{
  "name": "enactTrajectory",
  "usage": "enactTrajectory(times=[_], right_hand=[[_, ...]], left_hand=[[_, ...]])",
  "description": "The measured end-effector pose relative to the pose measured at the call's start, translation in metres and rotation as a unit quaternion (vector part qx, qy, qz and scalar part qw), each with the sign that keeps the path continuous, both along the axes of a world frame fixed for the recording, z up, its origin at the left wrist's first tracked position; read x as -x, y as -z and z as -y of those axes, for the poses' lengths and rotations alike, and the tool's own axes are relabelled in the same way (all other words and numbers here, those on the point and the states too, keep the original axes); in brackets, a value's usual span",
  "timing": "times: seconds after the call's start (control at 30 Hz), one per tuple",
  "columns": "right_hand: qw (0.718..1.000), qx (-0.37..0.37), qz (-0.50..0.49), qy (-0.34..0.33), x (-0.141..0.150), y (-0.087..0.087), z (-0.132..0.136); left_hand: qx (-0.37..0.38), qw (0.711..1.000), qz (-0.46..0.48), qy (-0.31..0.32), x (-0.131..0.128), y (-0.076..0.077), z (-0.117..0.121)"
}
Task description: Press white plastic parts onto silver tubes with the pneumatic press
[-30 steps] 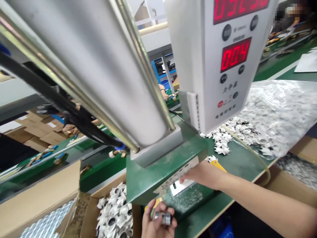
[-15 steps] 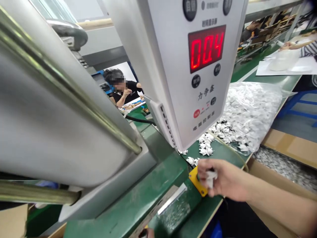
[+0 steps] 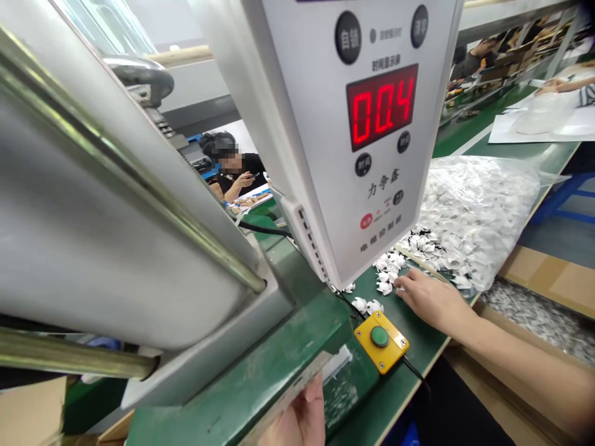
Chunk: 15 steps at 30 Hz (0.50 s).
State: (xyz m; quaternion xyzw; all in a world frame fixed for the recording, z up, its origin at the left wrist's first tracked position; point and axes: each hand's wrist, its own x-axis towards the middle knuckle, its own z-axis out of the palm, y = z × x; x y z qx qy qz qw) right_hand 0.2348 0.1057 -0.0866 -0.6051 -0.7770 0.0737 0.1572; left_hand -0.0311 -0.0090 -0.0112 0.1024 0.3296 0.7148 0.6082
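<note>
My right hand (image 3: 430,300) reaches over the green bench to the small white plastic parts (image 3: 388,269), its fingertips at the edge of the loose pile. Its fingers are a little bent and apart, with no part visible between them. My left hand (image 3: 300,415) is low in the picture, beside the metal edge of the green machine base (image 3: 223,371). One of its fingers points upward; the others are mostly hidden, and what they hold, if anything, does not show. Between the hands sits a yellow box (image 3: 383,347) with a green push button (image 3: 379,336).
A white control box (image 3: 372,210) with a red "00.4" display hangs in front. A grey machine body (image 3: 116,186) fills the left. A clear bag (image 3: 483,210) of white parts lies at right, above an open carton (image 3: 548,279). A co-worker (image 3: 232,170) sits beyond.
My right hand has moved from the yellow button box up to the pile; the white part seen in it before no longer shows. My left hand has risen further into view.
</note>
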Motion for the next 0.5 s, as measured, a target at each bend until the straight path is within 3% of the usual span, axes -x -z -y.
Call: enactTrajectory(times=[0.17,0.33,0.43,0.5], right_hand=[[0.998,0.028,-0.026,-0.052,-0.026,0.007,0.0],[0.992,0.071,-0.095,-0.039,-0.039,0.009,-0.006],[0.985,0.089,-0.142,-0.031,-0.037,-0.003,0.0],[0.979,0.078,-0.185,-0.029,-0.029,-0.021,0.011]], left_hand=[[-0.015,0.999,0.03,0.018,-0.01,-0.004,-0.004],[-0.051,0.99,0.126,0.046,-0.016,-0.011,-0.015],[-0.054,0.988,0.131,0.061,-0.02,-0.017,-0.018],[-0.027,0.997,0.066,0.042,-0.023,-0.02,-0.016]])
